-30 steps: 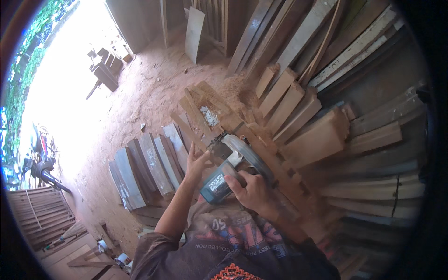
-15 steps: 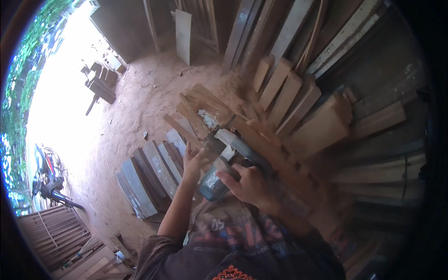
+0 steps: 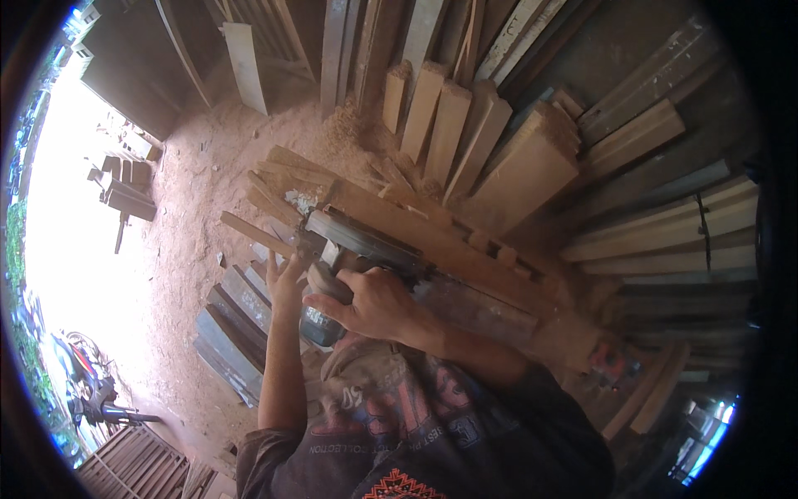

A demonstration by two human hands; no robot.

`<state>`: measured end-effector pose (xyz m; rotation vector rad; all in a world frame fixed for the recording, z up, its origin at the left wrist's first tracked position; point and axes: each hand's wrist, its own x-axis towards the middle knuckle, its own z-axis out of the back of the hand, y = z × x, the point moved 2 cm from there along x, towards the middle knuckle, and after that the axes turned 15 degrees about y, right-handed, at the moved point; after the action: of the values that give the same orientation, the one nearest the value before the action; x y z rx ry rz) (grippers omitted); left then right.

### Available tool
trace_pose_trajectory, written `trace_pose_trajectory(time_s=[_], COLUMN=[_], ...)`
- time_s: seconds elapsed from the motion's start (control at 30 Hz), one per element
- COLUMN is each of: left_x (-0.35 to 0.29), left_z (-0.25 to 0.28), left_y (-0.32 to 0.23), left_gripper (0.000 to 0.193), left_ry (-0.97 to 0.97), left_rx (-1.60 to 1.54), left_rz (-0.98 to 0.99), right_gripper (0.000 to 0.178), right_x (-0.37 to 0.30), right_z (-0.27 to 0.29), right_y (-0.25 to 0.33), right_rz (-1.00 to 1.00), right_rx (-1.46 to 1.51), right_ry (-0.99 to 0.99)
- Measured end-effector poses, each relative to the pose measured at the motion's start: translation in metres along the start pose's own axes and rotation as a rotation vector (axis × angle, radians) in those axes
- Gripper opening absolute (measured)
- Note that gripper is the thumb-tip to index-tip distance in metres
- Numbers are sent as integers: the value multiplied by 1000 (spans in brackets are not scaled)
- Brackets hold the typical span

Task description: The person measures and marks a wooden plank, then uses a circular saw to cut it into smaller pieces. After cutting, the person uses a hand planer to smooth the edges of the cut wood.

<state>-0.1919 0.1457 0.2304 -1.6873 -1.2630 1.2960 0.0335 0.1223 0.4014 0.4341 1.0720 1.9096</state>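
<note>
A dark grey hand-held power saw (image 3: 366, 239), which looks like a circular saw, rests on a long, dust-covered brown board (image 3: 465, 270). My right hand (image 3: 378, 306) is closed round its rear handle, thumb along the near side. The saw's blade is hidden from here. My left hand (image 3: 288, 281) is at the saw's front left, fingers apart and pointing away from me. It is beside the near end of a thin wooden strip (image 3: 249, 230); whether it touches the strip or the saw is unclear. White flakes (image 3: 301, 200) lie just ahead of the saw.
Grey and brown planks (image 3: 237, 312) lie side by side at the left. Cut timbers (image 3: 449, 125) and a thick stack (image 3: 532, 166) lie beyond the board. Sawdust (image 3: 345, 125) is heaped at the back. An orange-and-dark object (image 3: 611, 363) sits at the right; a motorbike (image 3: 96, 391) stands far left.
The whole view has swung, so the scene sits farther left and the orange object at the right has come into view. Both hands keep about the same places at the saw.
</note>
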Motion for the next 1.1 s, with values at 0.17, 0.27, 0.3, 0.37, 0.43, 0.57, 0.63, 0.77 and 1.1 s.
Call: trace_pose_trajectory(time_s=[0.17, 0.27, 0.3, 0.37, 0.43, 0.57, 0.63, 0.77, 1.1], left_x=[8, 15, 17, 17, 18, 20, 21, 24, 48], left_z=[11, 16, 18, 23, 24, 25, 27, 30, 77], left_y=[0, 2, 3, 5, 4, 0, -2, -3, 13], left_gripper=[84, 84, 84, 85, 85, 82, 82, 78, 46], left_ry=[-53, 19, -3, -36, -1, -7, -39, 1, 165], left_rx=[121, -26, 3, 30, 16, 21, 42, 58, 399], left_rz=[43, -10, -4, 28, 6, 19, 34, -26, -29], right_gripper=[75, 76, 77, 78, 79, 79, 80, 80, 79], right_x=[5, 8, 9, 11, 13, 18, 20, 24, 43], right_z=[-3, -5, -6, -6, -7, -8, -9, -11, -13], right_y=[-1, -1, -1, 1, 2, 2, 2, 2, 9], right_rz=[32, 40, 35, 56, 56, 50, 55, 66, 62], right_rx=[-12, -14, -17, -6, -4, -1, -4, -8, -11], right_ry=[-20, -51, -56, -79, -83, -56, -58, -62, -39])
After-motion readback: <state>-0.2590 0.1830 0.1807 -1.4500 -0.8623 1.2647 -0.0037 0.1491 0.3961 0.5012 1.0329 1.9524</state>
